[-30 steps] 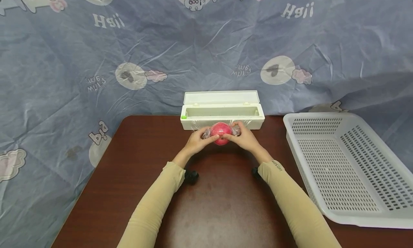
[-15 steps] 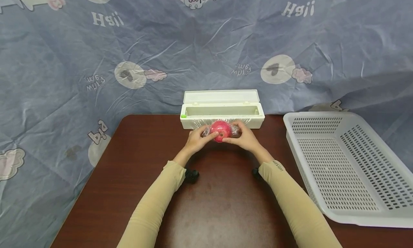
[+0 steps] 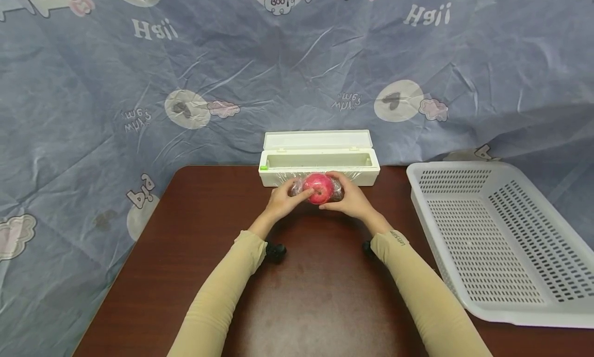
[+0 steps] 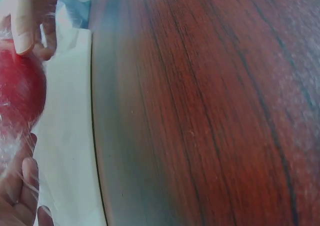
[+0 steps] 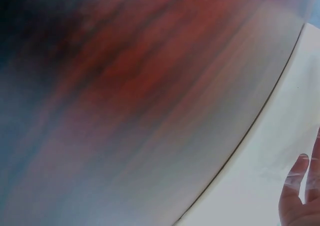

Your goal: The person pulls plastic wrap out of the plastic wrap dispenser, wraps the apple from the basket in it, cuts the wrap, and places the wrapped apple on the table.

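A shiny red apple wrapped in clear plastic film sits between both hands, just in front of a white plastic-wrap dispenser box. From the left side my left hand grips it, thumb across its front near the dimple. My right hand holds the other side, its fingers around bunched film and the thumb at the lower edge. Film stretches from the apple toward the box front. The left wrist view shows part of the apple with fingers above and below it; the right wrist view catches only fingers.
The box's lid stands raised at the back, with a bright green piece at its left end. A white perforated basket occupies the right of the brown wooden table. Behind hangs a blue-grey printed cloth.
The apple has turned a little between the hands, and its dimple now faces the head view. My right thumb has slid from the apple's front to its lower right edge.
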Demonstrator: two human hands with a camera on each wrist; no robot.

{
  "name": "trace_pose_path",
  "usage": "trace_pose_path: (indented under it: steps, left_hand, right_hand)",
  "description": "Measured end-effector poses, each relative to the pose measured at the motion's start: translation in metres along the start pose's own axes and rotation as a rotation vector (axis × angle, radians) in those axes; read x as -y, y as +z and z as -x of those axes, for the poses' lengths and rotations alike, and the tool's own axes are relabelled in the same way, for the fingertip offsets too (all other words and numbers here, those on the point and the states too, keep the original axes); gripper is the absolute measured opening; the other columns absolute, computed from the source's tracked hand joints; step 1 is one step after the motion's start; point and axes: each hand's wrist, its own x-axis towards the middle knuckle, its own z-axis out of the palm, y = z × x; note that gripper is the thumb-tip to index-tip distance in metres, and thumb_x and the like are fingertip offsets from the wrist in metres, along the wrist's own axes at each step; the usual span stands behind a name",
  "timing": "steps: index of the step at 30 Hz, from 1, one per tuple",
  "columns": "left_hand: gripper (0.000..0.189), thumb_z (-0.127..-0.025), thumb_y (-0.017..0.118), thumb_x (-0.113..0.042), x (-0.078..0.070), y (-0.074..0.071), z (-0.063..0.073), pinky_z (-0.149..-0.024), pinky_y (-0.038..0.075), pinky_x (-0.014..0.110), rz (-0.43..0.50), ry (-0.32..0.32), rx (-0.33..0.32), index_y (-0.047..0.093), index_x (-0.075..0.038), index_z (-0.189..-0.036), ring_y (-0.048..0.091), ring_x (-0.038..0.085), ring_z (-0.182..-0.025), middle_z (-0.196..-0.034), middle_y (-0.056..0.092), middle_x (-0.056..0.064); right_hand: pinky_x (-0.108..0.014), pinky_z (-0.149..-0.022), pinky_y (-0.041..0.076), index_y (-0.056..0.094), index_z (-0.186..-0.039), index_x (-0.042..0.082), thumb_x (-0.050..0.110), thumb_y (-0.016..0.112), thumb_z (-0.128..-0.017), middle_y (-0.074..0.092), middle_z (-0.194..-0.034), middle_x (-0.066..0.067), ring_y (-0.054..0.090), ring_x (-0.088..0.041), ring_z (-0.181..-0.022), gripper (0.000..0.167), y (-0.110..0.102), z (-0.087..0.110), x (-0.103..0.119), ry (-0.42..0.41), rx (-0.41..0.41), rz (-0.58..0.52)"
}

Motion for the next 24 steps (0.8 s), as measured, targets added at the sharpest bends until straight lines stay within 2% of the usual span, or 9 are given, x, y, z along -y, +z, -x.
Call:
trace_pose_path:
  steps: [4, 8, 11, 17, 21, 24]
  left_hand:
    - [0.049, -0.084, 0.062, -0.054, 0.002, -0.002, 0.001, -0.080, 0.047, 0.037, 0.106, 0.011, 0.010, 0.059, -0.020, -0.120, 0.057, 0.017, -0.094, -0.106, 0.065, 0.003]
    - [0.040, -0.093, 0.055, -0.043, 0.003, -0.004, 0.002, -0.076, 0.046, 0.035, 0.124, 0.041, 0.005, 0.060, -0.015, -0.121, 0.056, 0.018, -0.088, -0.099, 0.065, 0.008]
    - [0.036, -0.096, 0.052, -0.040, 0.004, -0.004, 0.002, -0.074, 0.045, 0.034, 0.115, 0.049, -0.023, 0.061, -0.013, -0.119, 0.055, 0.018, -0.084, -0.092, 0.064, 0.008]
    - [0.031, -0.097, 0.050, -0.037, 0.004, 0.001, 0.003, -0.070, 0.044, 0.033, 0.113, 0.068, -0.100, 0.063, -0.010, -0.104, 0.053, 0.017, -0.080, -0.082, 0.062, 0.006]
    - [0.032, -0.098, 0.049, -0.032, 0.004, 0.004, 0.003, -0.073, 0.048, 0.033, 0.143, 0.061, -0.145, 0.060, -0.006, -0.111, 0.062, 0.018, -0.082, -0.083, 0.065, 0.011]
    - [0.031, -0.099, 0.048, -0.027, 0.003, 0.005, 0.003, -0.077, 0.051, 0.035, 0.217, 0.046, -0.172, 0.057, -0.003, -0.116, 0.067, 0.024, -0.084, -0.084, 0.069, 0.015]
  right_hand:
    - [-0.049, -0.102, 0.034, 0.038, -0.142, 0.019, 0.029, 0.088, -0.064, 0.047, -0.136, -0.008, 0.044, -0.027, -0.123, 0.093, 0.000, 0.000, -0.002, 0.001, 0.005, -0.008]
    - [-0.049, -0.103, 0.033, 0.040, -0.141, 0.021, 0.030, 0.088, -0.064, 0.047, -0.137, -0.008, 0.043, -0.026, -0.125, 0.091, -0.002, -0.001, -0.002, 0.011, 0.011, 0.002]
    - [-0.048, -0.103, 0.032, 0.040, -0.141, 0.020, 0.031, 0.087, -0.065, 0.046, -0.137, -0.008, 0.042, -0.025, -0.125, 0.090, -0.003, -0.003, -0.002, 0.021, 0.019, 0.001]
    - [-0.048, -0.102, 0.034, 0.041, -0.141, 0.019, 0.033, 0.087, -0.064, 0.048, -0.136, -0.008, 0.044, -0.026, -0.123, 0.090, -0.006, -0.007, 0.001, 0.048, 0.041, 0.006]
    - [-0.048, -0.100, 0.036, 0.042, -0.140, 0.018, 0.034, 0.087, -0.065, 0.050, -0.133, -0.009, 0.047, -0.026, -0.119, 0.089, -0.007, -0.010, 0.002, 0.061, 0.048, -0.007]
    - [-0.047, -0.100, 0.037, 0.043, -0.139, 0.017, 0.033, 0.087, -0.065, 0.051, -0.131, -0.010, 0.048, -0.027, -0.118, 0.087, -0.009, -0.011, 0.003, 0.074, 0.047, -0.019]
